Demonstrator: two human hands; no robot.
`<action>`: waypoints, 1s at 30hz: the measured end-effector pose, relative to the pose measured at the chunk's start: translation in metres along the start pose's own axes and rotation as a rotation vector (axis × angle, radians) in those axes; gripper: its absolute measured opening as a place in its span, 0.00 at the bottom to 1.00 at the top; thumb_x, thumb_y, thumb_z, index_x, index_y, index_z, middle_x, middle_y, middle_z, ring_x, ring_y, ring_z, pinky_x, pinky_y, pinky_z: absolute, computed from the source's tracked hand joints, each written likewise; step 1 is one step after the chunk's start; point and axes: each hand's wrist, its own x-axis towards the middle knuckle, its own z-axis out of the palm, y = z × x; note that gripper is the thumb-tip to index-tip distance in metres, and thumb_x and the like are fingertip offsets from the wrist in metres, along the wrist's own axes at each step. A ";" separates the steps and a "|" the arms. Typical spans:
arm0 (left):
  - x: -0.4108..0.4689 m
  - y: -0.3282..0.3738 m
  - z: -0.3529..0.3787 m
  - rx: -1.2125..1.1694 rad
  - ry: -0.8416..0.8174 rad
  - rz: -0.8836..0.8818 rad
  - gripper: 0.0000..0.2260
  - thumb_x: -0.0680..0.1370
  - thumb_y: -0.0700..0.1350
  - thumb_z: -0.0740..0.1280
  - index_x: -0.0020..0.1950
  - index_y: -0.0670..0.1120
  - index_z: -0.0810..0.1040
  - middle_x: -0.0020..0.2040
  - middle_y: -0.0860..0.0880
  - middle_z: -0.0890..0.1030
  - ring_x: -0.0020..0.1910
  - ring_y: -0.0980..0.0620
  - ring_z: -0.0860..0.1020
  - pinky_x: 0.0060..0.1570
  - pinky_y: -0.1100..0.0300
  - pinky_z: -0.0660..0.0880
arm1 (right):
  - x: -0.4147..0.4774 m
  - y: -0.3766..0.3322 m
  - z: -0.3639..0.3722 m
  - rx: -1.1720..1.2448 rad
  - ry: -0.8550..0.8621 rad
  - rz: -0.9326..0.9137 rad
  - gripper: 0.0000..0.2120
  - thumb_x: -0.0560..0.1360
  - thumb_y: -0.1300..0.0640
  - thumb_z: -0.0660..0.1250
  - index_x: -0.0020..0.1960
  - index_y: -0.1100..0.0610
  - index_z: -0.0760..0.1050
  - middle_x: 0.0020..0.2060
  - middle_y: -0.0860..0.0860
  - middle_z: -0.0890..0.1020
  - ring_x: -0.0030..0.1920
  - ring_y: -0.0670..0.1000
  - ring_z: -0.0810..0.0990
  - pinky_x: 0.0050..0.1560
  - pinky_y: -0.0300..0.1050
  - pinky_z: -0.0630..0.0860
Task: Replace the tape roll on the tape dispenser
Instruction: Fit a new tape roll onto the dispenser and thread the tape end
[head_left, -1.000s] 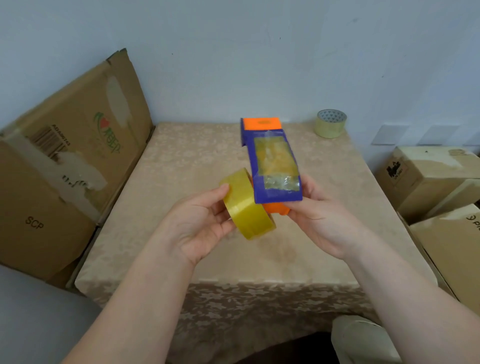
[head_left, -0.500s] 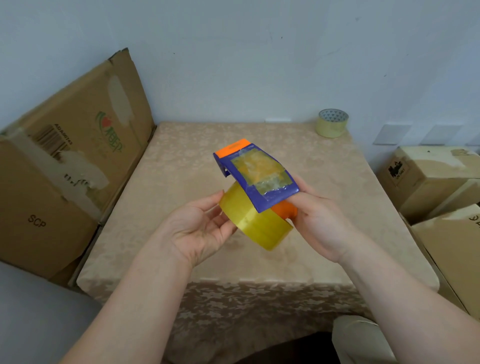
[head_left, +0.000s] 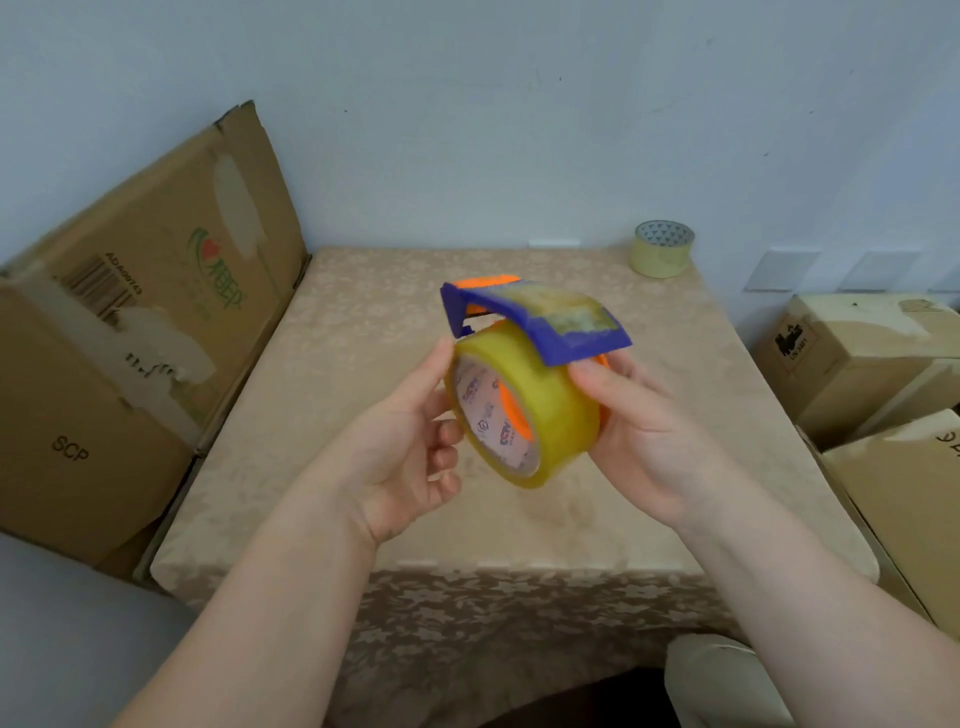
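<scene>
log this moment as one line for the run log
stage: fitting roll | left hand: steadying clear yellow tape roll | right hand: holding blue and orange plastic tape dispenser | spare tape roll: on table

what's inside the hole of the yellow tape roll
Inside the yellow tape roll, a printed cardboard core and an orange part of the tape dispenser show. How far it reaches is hidden by the roll.

Worktop (head_left: 363, 332): square top against the pale wall, covered by a beige cloth with a faint floral pattern; cloth hangs over the near edge.
Item on worktop: one pale yellow tape roll (head_left: 663, 249), lying flat at the far right corner, hollow core facing up, printed pattern visible inside the core.
Remaining surface: bare cloth, lightly creased.
</scene>
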 end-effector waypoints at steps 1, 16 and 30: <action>0.000 -0.002 0.002 0.076 0.017 0.032 0.23 0.59 0.69 0.65 0.42 0.52 0.79 0.34 0.52 0.70 0.32 0.55 0.66 0.29 0.64 0.66 | 0.001 -0.001 -0.001 0.049 0.015 0.002 0.32 0.61 0.47 0.76 0.63 0.56 0.75 0.56 0.51 0.82 0.57 0.50 0.80 0.58 0.45 0.76; 0.013 -0.019 0.024 0.205 0.208 0.088 0.15 0.75 0.51 0.63 0.36 0.42 0.79 0.20 0.51 0.74 0.21 0.55 0.69 0.26 0.63 0.67 | 0.002 0.001 0.011 0.022 0.080 -0.019 0.33 0.64 0.42 0.73 0.65 0.53 0.74 0.60 0.57 0.80 0.58 0.55 0.77 0.57 0.57 0.73; 0.009 -0.026 0.029 0.260 -0.024 -0.033 0.26 0.75 0.61 0.58 0.25 0.46 0.75 0.20 0.50 0.71 0.21 0.54 0.67 0.26 0.63 0.65 | 0.004 0.003 0.009 0.146 0.164 0.039 0.14 0.71 0.50 0.68 0.53 0.55 0.76 0.33 0.50 0.79 0.36 0.48 0.78 0.45 0.48 0.76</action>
